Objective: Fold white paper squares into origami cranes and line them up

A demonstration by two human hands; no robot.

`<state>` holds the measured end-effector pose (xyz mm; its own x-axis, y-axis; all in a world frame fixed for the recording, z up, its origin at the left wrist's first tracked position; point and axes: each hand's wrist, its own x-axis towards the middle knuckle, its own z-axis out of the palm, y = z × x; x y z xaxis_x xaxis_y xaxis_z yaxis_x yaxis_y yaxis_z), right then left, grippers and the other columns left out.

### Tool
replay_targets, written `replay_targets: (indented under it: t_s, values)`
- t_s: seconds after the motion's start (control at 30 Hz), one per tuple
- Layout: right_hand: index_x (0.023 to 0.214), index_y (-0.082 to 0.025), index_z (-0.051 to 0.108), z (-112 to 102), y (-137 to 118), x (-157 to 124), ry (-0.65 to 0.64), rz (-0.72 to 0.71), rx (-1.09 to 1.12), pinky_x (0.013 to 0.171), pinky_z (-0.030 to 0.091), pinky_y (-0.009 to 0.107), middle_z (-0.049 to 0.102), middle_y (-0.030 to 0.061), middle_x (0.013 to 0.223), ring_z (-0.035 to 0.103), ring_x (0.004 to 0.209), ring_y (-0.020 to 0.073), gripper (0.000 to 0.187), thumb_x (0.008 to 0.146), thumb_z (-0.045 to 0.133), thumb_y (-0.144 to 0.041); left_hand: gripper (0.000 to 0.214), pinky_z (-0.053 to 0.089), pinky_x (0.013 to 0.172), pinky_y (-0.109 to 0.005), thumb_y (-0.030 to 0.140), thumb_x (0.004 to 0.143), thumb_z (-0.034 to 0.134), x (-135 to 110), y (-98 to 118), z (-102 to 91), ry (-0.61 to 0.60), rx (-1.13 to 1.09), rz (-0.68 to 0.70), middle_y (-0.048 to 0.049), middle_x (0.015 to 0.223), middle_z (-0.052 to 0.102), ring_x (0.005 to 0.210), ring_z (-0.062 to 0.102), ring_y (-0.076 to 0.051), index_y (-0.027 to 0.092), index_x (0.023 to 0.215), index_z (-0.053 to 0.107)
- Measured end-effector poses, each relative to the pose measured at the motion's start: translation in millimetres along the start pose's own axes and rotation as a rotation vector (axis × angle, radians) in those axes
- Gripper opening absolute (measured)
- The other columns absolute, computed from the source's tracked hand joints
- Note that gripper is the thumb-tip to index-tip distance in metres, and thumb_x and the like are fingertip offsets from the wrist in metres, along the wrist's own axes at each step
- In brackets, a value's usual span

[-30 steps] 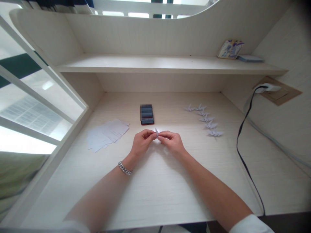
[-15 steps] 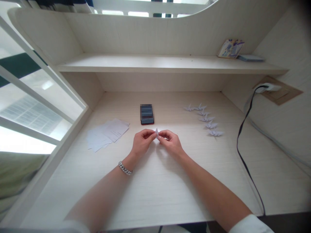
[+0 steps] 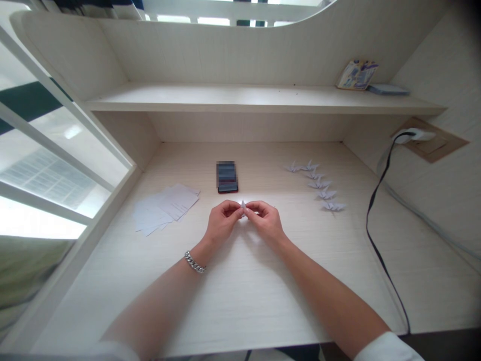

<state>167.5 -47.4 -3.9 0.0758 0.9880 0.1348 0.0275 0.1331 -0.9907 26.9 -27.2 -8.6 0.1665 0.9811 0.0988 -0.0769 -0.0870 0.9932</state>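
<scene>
Both my hands meet over the middle of the pale wooden desk [image 3: 240, 301]. My left hand [image 3: 222, 221], with a silver chain bracelet at the wrist, and my right hand [image 3: 264, 219] pinch a small folded piece of white paper [image 3: 243, 205] between their fingertips. Only the paper's pointed tip shows above my fingers; the rest is hidden. A row of several finished white paper cranes [image 3: 319, 184] lies to the right of my hands. A loose stack of white paper sheets [image 3: 165, 206] lies to the left.
A dark phone [image 3: 227, 177] lies flat just beyond my hands. A black cable [image 3: 378, 220] runs from a wall socket [image 3: 417, 136] down across the desk's right side. On the upper shelf [image 3: 225, 98] at right stand a small printed box [image 3: 356, 75] and a flat blue-grey item.
My hands and the folded paper have barely shifted; the fingers have closed a little more over the paper, so less of its tip shows.
</scene>
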Motion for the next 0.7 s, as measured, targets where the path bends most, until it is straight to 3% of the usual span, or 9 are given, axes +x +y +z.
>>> replay_targets:
  t_s: [0.7]
  values:
    - [0.08, -0.017, 0.07, -1.4, 1.5, 1.0, 0.051, 0.024, -0.019, 0.069, 0.05, 0.032, 0.07, 0.0074, 0.081, 0.064, 0.075, 0.0214, 0.022, 0.07, 0.066, -0.037, 0.022, 0.048, 0.066, -0.026, 0.036, 0.071, 0.066, -1.9, 2.4, 1.9, -0.009, 0.1, 0.047, -0.0046, 0.077, 0.065, 0.07, 0.059, -0.015, 0.015, 0.078, 0.064]
